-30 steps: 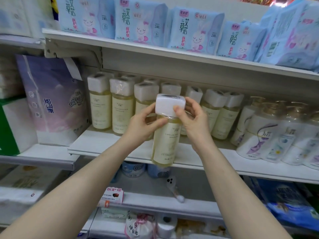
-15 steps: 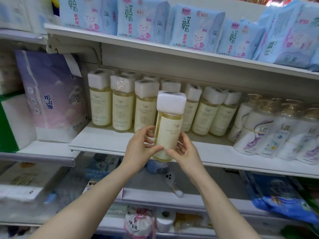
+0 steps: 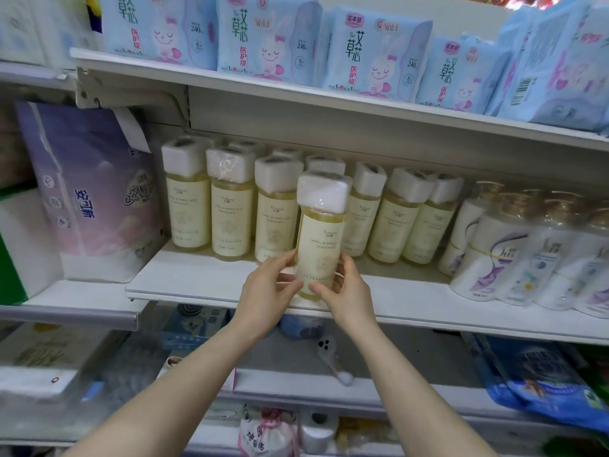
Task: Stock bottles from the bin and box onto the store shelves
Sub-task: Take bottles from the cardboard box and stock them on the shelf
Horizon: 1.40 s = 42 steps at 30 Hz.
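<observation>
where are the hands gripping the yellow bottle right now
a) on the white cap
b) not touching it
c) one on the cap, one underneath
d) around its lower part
d: the left hand and right hand both wrap the lower part of the yellow bottle, and its white cap is uncovered.

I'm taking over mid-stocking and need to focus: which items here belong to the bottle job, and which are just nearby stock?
Job items:
- yellow white-capped bottle, held by left hand and right hand
- row of matching yellow bottles
- white middle shelf

Just nearby:
- pale blue rabbit-print packs
- purple tissue pack
- white pump bottles
</observation>
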Tool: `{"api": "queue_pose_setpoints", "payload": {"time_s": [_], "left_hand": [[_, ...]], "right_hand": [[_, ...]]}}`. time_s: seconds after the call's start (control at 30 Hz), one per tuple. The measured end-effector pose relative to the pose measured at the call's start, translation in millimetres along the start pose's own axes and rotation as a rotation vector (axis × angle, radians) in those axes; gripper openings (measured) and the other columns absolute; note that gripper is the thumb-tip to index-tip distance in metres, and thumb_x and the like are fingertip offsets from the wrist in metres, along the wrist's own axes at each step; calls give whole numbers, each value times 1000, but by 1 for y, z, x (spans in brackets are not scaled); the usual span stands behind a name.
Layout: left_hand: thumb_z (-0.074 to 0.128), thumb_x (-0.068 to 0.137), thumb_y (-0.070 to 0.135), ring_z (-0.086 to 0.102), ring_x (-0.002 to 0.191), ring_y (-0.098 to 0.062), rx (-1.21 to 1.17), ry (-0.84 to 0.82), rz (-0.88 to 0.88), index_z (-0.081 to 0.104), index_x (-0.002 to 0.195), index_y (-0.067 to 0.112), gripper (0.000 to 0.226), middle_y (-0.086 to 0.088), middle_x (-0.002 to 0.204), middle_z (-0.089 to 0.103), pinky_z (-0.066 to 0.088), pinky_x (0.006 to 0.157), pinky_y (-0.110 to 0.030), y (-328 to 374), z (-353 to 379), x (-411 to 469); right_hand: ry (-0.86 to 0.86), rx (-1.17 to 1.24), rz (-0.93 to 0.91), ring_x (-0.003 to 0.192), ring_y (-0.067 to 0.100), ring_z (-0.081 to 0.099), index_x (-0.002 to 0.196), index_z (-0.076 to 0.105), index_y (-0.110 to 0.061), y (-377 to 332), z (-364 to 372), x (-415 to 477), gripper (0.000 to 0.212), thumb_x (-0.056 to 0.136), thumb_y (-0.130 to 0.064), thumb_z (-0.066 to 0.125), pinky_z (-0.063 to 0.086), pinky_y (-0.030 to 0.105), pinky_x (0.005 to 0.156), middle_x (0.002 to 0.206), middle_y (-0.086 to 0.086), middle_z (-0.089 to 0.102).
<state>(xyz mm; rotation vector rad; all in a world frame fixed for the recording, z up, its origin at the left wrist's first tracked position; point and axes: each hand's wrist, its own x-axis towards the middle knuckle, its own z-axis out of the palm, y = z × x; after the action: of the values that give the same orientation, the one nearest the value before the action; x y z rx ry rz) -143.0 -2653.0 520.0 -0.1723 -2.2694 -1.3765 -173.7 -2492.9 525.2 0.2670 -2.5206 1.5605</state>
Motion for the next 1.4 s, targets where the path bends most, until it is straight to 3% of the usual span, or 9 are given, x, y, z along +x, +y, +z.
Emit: {"api": "queue_pose_setpoints", "payload": {"time_s": [0.13,0.3,0.4,0.73,0.83,0.97,1.2,1.4], "left_hand": [[66,90,12,61,116,-5,3,-86,-40,48,143,22,57,8,134,60,50,101,-27,-7,5,7],[62,93,13,49,130,-6,43,-168,-59,36,150,21,63,3,141,53,38,94,-3,-12,13,17],[60,94,10,44,130,0,45,-182,-73,32,152,22,66,2,144,51,35,94,1,-16,18,27],[62,92,9,49,130,-9,85,-198,-89,29,153,19,70,4,149,45,39,106,-18,-24,28,41],[63,91,9,51,128,-12,113,-203,-97,29,153,18,71,4,148,46,41,105,-19,-22,29,45],[65,89,12,58,119,-20,175,-223,-99,27,154,18,75,-3,143,52,45,105,-32,-19,31,49],[66,89,19,51,129,-25,269,-300,-119,28,153,13,74,-5,145,49,42,107,-35,-9,29,55],[65,92,18,46,135,-23,213,-264,-121,26,153,12,73,-3,156,36,38,112,-36,0,22,43]], "right_hand": [[33,-26,21,116,15,62,139,43,-30,3,6,14,71,78,-22,80,50,41,102,129,-6,64],[45,-85,41,112,19,64,127,45,-29,9,9,35,64,75,-30,82,52,45,96,124,-3,67],[52,-121,46,111,21,64,122,46,-26,12,8,46,60,74,-33,83,52,45,95,122,-1,67],[61,-165,37,116,27,61,138,43,-16,17,11,67,76,76,-30,83,50,44,97,126,8,64],[58,-176,44,114,29,61,137,43,-14,15,10,70,74,76,-29,83,51,45,96,125,10,64],[60,-178,47,111,31,63,131,43,-15,13,9,73,69,76,-28,83,53,45,93,122,11,66],[46,-193,46,112,32,63,133,42,-13,6,8,72,69,79,-27,81,52,44,92,121,11,67],[26,-225,77,122,31,56,137,41,-9,4,1,58,69,83,-32,77,47,43,101,133,12,58]]}}
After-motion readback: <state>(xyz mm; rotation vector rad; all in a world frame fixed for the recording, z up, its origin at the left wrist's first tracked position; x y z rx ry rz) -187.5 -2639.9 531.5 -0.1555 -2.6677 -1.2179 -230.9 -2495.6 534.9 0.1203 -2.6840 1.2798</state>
